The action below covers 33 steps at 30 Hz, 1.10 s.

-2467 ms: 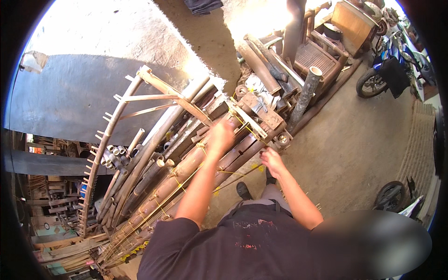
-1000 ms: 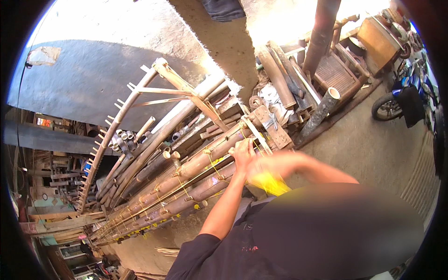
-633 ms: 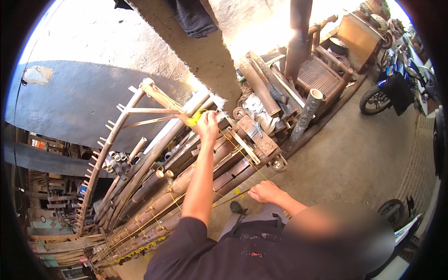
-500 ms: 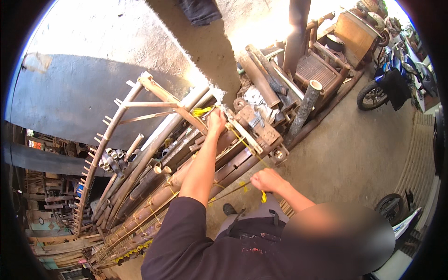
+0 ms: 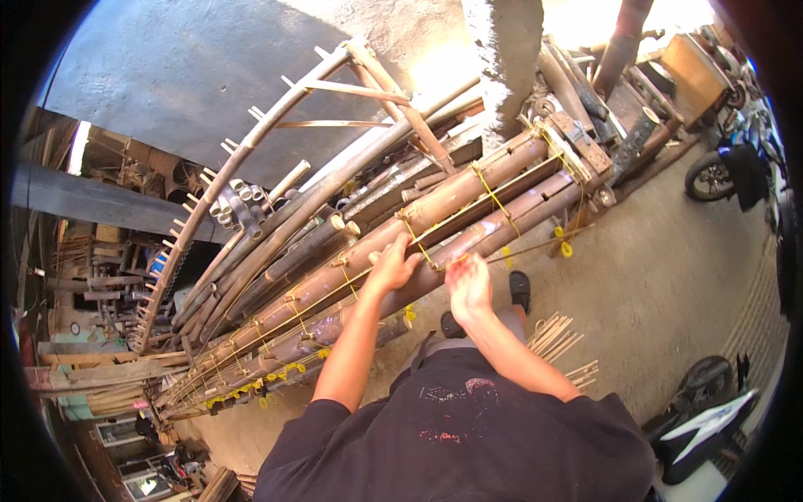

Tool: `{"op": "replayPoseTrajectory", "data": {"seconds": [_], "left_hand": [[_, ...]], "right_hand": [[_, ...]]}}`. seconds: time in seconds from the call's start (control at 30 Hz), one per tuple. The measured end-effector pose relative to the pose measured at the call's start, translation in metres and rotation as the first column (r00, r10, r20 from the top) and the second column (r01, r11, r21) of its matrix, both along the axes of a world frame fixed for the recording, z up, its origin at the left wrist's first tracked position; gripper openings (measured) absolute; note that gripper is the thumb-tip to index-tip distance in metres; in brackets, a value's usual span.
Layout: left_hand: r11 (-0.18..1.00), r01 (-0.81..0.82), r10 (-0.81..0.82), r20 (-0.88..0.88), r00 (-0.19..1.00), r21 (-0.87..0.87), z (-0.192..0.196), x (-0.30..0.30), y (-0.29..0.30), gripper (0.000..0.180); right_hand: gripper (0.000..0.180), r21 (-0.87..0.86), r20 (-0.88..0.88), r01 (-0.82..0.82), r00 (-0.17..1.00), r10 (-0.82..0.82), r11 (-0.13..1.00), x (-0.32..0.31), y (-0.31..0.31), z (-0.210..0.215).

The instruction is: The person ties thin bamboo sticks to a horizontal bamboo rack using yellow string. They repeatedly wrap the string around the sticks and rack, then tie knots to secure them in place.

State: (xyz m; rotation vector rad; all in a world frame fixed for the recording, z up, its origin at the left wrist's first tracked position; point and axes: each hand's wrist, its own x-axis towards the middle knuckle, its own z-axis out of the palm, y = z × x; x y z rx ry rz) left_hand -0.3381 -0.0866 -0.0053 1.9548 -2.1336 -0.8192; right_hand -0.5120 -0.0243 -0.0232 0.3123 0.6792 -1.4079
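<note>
Left hand [image 5: 391, 266] lies flat on the upper bamboo pole [image 5: 435, 205], fingers spread and loosely extended, fingertips by a yellow cord tie [image 5: 416, 238]; nothing gripped. Right hand [image 5: 467, 283] sits just beside it on the lower bamboo pole [image 5: 502, 230], fingers curled toward the cord near a thin split stick [image 5: 535, 247]; cannot tell whether it pinches cord or stick. Both forearms reach up from the lower edge, left nearly straight, right bent at the elbow. The lashed poles run diagonally from lower left to upper right, resting on a stack of bamboo. A curved bamboo frame [image 5: 251, 151] with pegs arches behind. Loose bamboo splints [image 5: 556, 330] lie on the concrete floor [image 5: 661, 276] near a black sandal [image 5: 519, 290].
</note>
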Motion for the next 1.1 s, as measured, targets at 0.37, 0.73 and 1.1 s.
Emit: {"op": "replayPoseTrajectory", "data": {"seconds": [0.37,0.73,1.1], "left_hand": [[0.945,-0.236,0.160,-0.307,0.938,-0.227,-0.009,-0.025,0.003,0.030],[0.964,-0.226,0.082,-0.653,0.753,-0.140,-0.015,-0.004,-0.040,0.025],[0.949,0.111,-0.157,-0.134,0.978,-0.296,-0.017,0.062,-0.116,0.038]], "right_hand": [[0.058,0.296,-0.683,-0.771,-0.583,-0.440,0.564,0.053,-0.187,0.019],[0.036,0.206,-0.961,-0.968,-0.227,-0.155,0.141,-0.014,-0.004,-0.001],[0.025,0.280,-0.868,-0.880,-0.403,-0.290,0.384,0.059,0.059,0.007]]}}
